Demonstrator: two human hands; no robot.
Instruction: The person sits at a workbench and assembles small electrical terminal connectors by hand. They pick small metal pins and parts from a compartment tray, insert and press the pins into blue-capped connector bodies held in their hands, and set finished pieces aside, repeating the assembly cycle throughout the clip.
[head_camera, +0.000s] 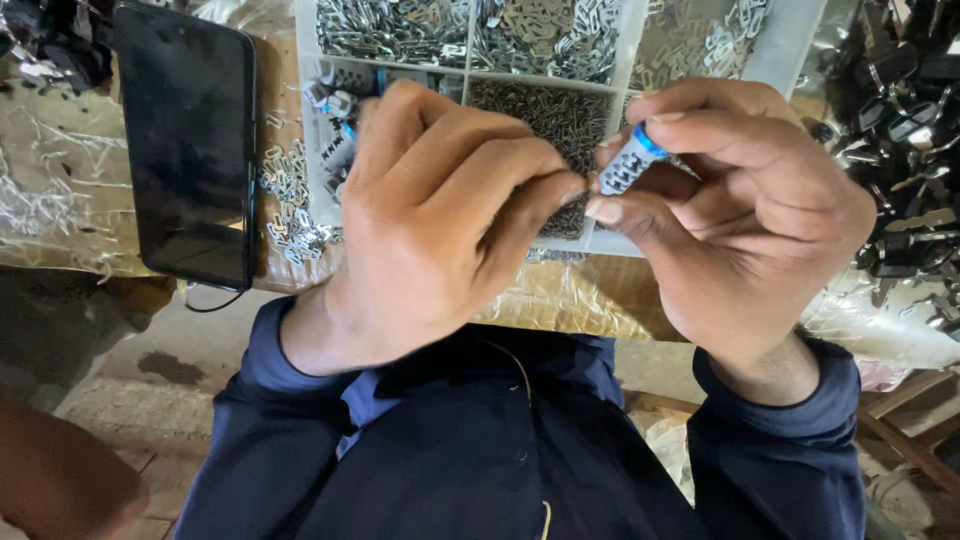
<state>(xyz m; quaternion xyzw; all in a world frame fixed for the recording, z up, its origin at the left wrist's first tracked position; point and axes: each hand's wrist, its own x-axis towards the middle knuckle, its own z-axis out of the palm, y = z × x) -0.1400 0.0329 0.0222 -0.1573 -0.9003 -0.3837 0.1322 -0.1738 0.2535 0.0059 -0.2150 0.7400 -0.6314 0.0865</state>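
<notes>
My right hand (745, 215) pinches a small silver metal part with a blue end (628, 163) between thumb and fingers. My left hand (440, 210) is curled tight beside it, its fingertips pressed together right at that part's lower end; whatever they hold is too small to see. Both hands hover over a white compartment tray (312, 150) filled with tiny metal pieces. Dark blue sleeves cover both wrists.
A black phone (190, 140) lies face up at the left on a plastic-covered table. Loose silver parts (290, 205) sit between phone and tray. A heap of dark metal parts (905, 110) is at the right. Floor and a wooden frame show below.
</notes>
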